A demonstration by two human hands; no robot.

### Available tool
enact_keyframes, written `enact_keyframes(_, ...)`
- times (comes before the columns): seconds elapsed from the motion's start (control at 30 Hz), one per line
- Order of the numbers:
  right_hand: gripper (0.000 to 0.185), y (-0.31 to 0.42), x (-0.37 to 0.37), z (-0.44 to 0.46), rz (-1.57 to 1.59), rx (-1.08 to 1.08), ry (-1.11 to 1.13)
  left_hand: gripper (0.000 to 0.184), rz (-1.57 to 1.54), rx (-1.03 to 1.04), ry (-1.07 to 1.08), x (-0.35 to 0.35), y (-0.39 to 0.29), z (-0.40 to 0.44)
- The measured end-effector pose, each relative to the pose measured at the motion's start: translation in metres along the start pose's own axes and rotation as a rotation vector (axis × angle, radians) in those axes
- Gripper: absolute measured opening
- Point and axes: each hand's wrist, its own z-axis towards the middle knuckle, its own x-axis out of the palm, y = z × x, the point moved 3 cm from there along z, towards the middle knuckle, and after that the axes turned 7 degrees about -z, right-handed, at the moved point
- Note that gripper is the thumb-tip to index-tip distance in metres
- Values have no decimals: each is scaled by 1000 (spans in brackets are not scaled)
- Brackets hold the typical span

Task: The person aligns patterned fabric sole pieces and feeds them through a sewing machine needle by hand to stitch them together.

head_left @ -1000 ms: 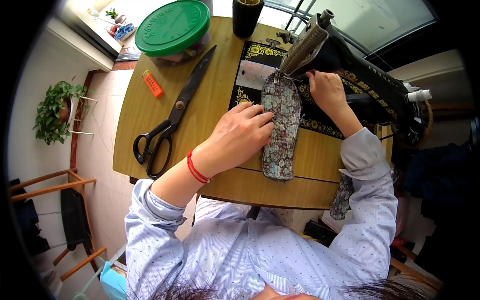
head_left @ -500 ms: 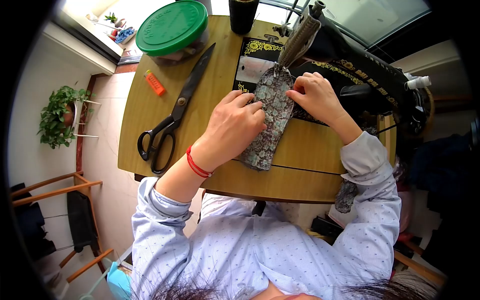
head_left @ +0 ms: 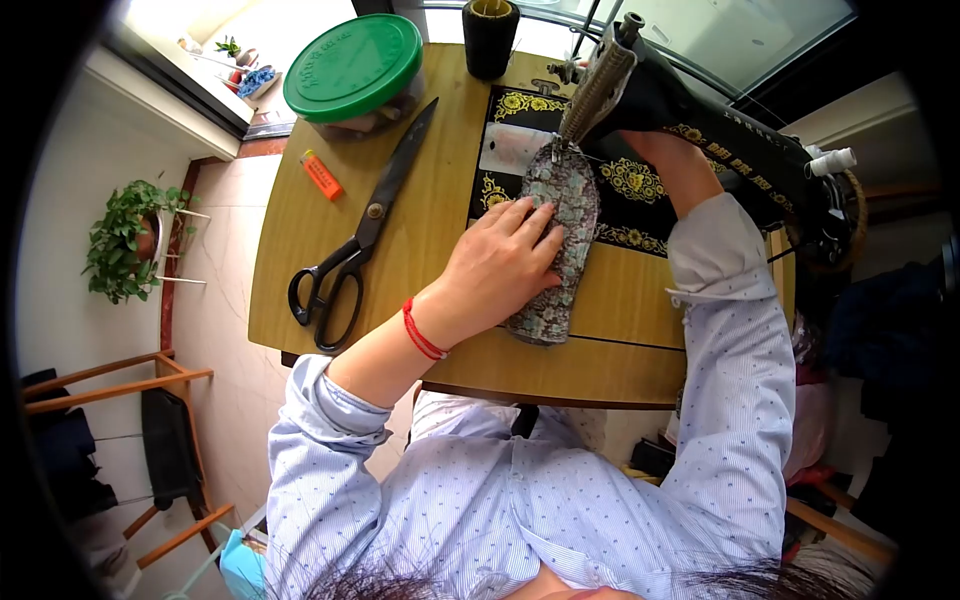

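A strip of floral-patterned fabric (head_left: 562, 215) lies on the sewing machine bed, its far end under the presser foot (head_left: 557, 148). My left hand (head_left: 505, 262) rests flat on the left side of the fabric, fingers stretched out and slightly apart. Through the gap under the arm of the black sewing machine (head_left: 700, 125) reaches my right hand (head_left: 655, 150); its fingers are hidden behind the machine head, so what they touch does not show.
On the wooden table (head_left: 440, 150) left of the machine lie large black scissors (head_left: 372, 215) and an orange lighter (head_left: 321, 175). A green-lidded tub (head_left: 355, 65) and a black thread cone (head_left: 490, 40) stand at the back. White thread (head_left: 835, 163) sits at right.
My right hand has left the fabric's right edge and gone behind the machine head. My left hand now lies flatter on the fabric. The view has shifted slightly.
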Motion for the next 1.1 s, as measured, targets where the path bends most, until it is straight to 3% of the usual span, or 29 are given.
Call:
enact_keyframes(0.4,33,18,3,35,252,-164,-101,56,-193,60,85,-2,-7,1)
enact_keyframes(0.7,33,7,9,21,59,-98,-43,58,-152,75,93,-2,-6,1)
enact_keyframes(0.87,33,11,-1,-19,-317,19,39,57,-140,111,64,-1,-6,0)
enact_keyframes(0.97,33,21,-12,-72,-466,-58,148,53,-147,133,76,-3,-9,-1)
enact_keyframes(1.03,21,33,-28,-116,-366,-272,183,48,-160,170,100,-4,-13,-1)
enact_keyframes(1.1,18,49,-71,-153,-150,-250,130,46,-170,199,106,-3,-18,-2)
